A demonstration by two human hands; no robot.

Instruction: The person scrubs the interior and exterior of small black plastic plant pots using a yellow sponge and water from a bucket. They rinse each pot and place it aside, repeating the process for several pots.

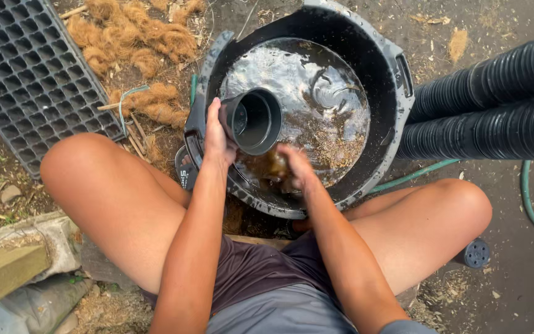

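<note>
I sit over a large black tub [390, 74] filled with murky water. My left hand [216, 135] grips a small black plastic pot [253, 119] by its base, mouth tilted to the right, above the water at the tub's near-left side. My right hand [296, 168] is blurred, at the water surface just below the pot, closed around a wet brown clump of fibre [270, 166].
A black cell tray [26, 74] lies at the upper left, with brown coconut fibre [137, 37] beside it. Stacks of black pots [489, 105] lie on their sides at the right. A green hose [529, 198] curves over the ground. One pot [476, 252] sits by my right knee.
</note>
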